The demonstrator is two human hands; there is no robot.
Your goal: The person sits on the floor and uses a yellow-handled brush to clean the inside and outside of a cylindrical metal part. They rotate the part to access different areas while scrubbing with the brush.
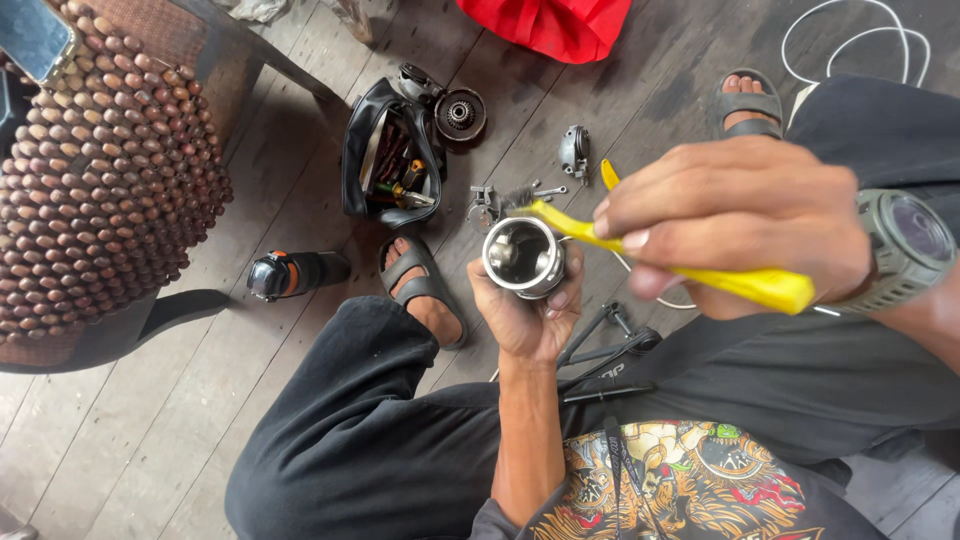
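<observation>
Dark plank floor (200, 400), beaded seat (100, 170), tool pouch (390, 160)

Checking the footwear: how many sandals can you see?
2. One sandal is on the foot left of the left hand, near the tool bag; the other sandal is on the foot at top right, above the right hand.

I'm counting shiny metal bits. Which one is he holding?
The round hollow metal cup in the left hand. The gear and other metal pieces lie on the wooden floor.
</observation>
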